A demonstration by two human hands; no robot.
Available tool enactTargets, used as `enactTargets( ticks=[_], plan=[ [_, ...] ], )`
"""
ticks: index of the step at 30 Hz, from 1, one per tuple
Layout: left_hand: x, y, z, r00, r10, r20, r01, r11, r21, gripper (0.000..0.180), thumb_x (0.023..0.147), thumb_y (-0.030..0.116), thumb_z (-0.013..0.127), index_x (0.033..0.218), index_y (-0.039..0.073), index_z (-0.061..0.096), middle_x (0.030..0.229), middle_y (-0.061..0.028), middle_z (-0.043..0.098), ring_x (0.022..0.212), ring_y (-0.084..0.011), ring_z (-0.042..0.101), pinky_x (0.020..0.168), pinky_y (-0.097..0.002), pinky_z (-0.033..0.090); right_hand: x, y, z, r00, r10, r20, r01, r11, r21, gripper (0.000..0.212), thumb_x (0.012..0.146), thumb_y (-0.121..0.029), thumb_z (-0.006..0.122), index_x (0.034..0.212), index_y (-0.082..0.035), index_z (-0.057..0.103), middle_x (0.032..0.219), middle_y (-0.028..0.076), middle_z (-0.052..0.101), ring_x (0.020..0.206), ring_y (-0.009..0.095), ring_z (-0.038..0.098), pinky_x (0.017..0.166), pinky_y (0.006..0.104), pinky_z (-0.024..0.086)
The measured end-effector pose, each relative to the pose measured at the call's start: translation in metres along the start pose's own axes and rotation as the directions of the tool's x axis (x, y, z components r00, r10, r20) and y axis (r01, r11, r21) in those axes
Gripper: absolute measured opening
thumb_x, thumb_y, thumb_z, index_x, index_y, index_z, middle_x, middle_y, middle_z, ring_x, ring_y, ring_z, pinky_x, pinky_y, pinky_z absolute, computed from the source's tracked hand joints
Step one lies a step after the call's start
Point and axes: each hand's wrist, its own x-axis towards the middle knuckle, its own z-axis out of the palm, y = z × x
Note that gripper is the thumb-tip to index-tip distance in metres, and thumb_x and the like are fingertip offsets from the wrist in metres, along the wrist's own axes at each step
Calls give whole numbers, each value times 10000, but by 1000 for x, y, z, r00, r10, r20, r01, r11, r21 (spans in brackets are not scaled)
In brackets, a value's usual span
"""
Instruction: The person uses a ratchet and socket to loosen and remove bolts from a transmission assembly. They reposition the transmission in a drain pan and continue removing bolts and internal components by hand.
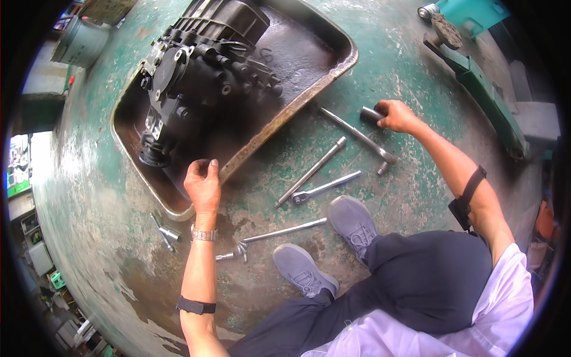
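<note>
My right hand (397, 116) is closed around a dark cylindrical socket (370, 115) above the floor. Close by lie a long ratchet wrench (358, 133) and a small socket (382, 169). My left hand (203, 185) hovers over the near rim of a metal drip tray (279, 119). Its fingers are loosely bent, thumb apart, with nothing visible in them; the palm side is hidden. Inside the tray sits a greasy gearbox (190, 77) with a flange (153, 157) at its near left end.
Between tray and shoes lie an extension bar (310, 172), a ratchet (327, 187) and a long bar (284, 230). Small tools (164, 233) rest left of my left wrist. A green jack (485, 95) stands at right, a bucket (82, 41) far left.
</note>
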Motion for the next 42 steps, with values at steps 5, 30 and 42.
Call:
enactTargets(
  ticks=[5,30,42],
  plan=[
    [0,0,0,1000,-10,-2,10,1000,-18,176,841,118,698,868,-41,629,750,-49,636,682,-96,569,653,-252,476,-9,-6,8,998,31,-58,-39,990,-138,418,673,-119,731,1075,-52,639,1018,157,677,975,298,646,847,387,504],
    [0,6,-4,999,-30,-12,30,998,-57,135,845,90,682,869,-34,631,744,-48,629,680,-97,553,654,-260,471,-28,-69,12,954,-297,-37,284,938,-197,216,760,-183,592,893,-29,664,876,227,654,875,403,630,787,481,498],
    [5,9,-7,995,57,-76,-61,996,-58,133,823,109,685,867,-12,655,783,-105,663,702,-166,608,694,-301,486,-36,-60,25,963,-260,66,265,881,-392,261,728,-263,716,827,-38,627,815,188,659,833,374,637,748,464,494]
  ],
)
